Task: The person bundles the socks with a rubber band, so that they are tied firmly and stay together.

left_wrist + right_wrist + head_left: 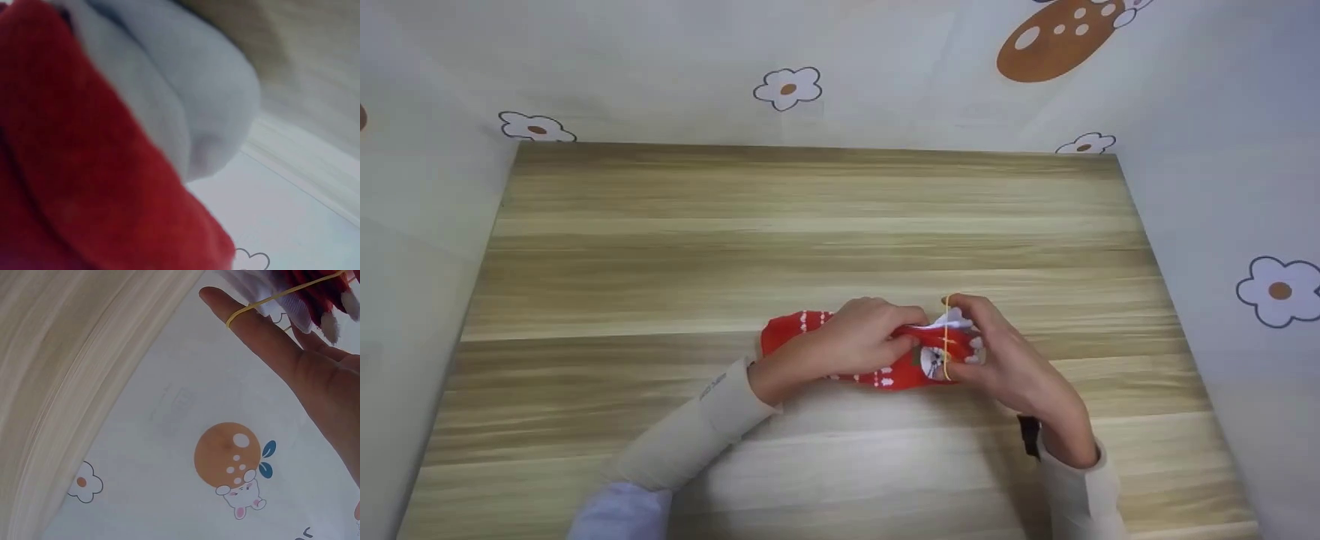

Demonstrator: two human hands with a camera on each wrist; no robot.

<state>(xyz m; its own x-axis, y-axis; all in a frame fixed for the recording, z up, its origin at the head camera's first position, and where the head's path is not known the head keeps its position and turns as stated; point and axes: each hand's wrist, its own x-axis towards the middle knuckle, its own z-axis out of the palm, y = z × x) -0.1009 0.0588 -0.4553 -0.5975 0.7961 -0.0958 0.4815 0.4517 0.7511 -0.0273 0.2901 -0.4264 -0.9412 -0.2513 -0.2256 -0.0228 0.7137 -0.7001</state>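
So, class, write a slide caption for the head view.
Left hand grips red, white-patterned fabric; right hand stretches a thin yellow elastic band across its end.

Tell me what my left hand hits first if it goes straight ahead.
Apart from the red cloth it holds, your left hand would likely meet the yellow band first, though depth is unclear.

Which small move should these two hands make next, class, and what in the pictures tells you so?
Probably slide the yellow band toward the left hand before releasing it. The right hand holds it stretched across the bunched end of the red cloth, while the left hand pinches that cloth close beside the band.
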